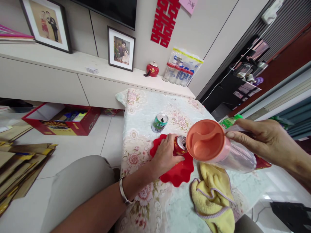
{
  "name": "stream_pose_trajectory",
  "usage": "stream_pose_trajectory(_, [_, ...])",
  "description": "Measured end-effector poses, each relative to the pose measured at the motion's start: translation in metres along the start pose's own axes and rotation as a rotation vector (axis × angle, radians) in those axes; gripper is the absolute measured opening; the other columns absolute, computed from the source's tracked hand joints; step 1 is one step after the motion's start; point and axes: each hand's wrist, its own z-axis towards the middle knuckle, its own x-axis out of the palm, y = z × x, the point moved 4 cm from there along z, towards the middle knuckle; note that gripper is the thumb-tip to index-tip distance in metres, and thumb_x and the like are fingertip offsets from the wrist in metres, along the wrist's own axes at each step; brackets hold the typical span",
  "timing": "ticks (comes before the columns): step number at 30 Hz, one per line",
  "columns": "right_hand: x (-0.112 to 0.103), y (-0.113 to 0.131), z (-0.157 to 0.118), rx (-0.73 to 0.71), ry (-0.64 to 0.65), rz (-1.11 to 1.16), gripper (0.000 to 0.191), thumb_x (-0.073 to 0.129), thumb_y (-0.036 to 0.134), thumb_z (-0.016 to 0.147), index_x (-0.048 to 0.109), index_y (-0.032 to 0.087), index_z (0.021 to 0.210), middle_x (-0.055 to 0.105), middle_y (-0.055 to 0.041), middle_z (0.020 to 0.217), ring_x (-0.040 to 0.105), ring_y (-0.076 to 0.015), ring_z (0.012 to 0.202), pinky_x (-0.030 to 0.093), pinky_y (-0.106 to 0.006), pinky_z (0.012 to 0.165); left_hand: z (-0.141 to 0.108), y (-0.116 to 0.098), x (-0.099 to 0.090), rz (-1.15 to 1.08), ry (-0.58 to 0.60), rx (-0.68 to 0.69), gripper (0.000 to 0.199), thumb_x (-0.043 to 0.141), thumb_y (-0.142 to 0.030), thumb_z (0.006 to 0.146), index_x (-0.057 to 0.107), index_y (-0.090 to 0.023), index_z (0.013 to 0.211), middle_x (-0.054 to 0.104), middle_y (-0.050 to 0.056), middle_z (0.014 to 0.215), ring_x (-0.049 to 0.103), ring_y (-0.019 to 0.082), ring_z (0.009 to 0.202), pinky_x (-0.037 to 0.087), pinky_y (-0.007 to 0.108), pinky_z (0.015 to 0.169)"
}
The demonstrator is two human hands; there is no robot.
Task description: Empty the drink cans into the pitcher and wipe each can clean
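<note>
My left hand [166, 153] is wrapped round a red can [179, 148] with an opened top, held over a red wavy-edged plate [178, 173]. In my right hand [257, 137] is the handle of a clear pitcher [239, 157] with an orange lid [205, 140]. The pitcher is tilted, its lid close beside the can's top; whether liquid flows cannot be made out. Behind the plate a green and silver can [159, 123] stands upright, its top opened. A crumpled yellow cloth [215, 202] lies to the right of the plate.
A flowered cloth covers the table [134, 129]. Behind my right hand is a green-capped item [229, 121]. Framed photos [120, 48], a red pot [152, 69] and glass jars [177, 74] stand on the cabinet [97, 77]. A red box [70, 124] and flattened cardboard [21, 174] lie on the floor.
</note>
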Motion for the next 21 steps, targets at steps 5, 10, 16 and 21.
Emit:
stream_pose_trajectory(5, [0.0017,-0.0007,-0.0024,-0.071,0.010,0.011,0.043,0.056,0.058,0.096,0.064,0.022,0.073,0.042,0.0063,0.048,0.039,-0.0105,0.040,0.030,-0.025,0.040,-0.0001,0.0007,0.0009,0.012,0.001,0.010,0.060,0.077,-0.017,0.069,0.044,-0.026,0.118,0.061,0.008,0.123,0.059,0.030,0.120,0.047,0.046,0.102])
stream_pose_trajectory(10, [0.0010,-0.0008,-0.0036,-0.091,0.007,0.005,0.041,0.057,0.055,0.097,0.065,0.021,0.076,0.043,0.0065,0.048,0.039,-0.0102,0.040,0.031,-0.025,0.040,0.0003,0.0001,0.0005,0.014,0.007,0.002,0.060,0.077,-0.016,0.068,0.045,-0.024,0.118,0.061,0.010,0.123,0.059,0.031,0.119,0.047,0.046,0.102])
stream_pose_trajectory(16, [0.0010,-0.0023,-0.0042,-0.080,0.008,0.005,0.040,0.058,0.055,0.097,0.065,0.022,0.076,0.043,0.0064,0.048,0.039,-0.0104,0.040,0.031,-0.025,0.040,0.0003,-0.0013,-0.0007,0.003,-0.004,0.010,0.060,0.078,-0.015,0.068,0.048,-0.022,0.119,0.062,0.011,0.121,0.060,0.032,0.119,0.048,0.046,0.101])
stream_pose_trajectory(21, [0.0018,-0.0019,-0.0041,-0.062,0.007,0.019,0.040,0.058,0.056,0.095,0.064,0.023,0.074,0.044,0.0061,0.048,0.040,-0.0111,0.040,0.031,-0.025,0.040,0.0002,-0.0008,-0.0004,0.009,0.002,-0.003,0.060,0.078,-0.016,0.068,0.046,-0.027,0.118,0.062,0.007,0.122,0.060,0.030,0.119,0.048,0.047,0.102])
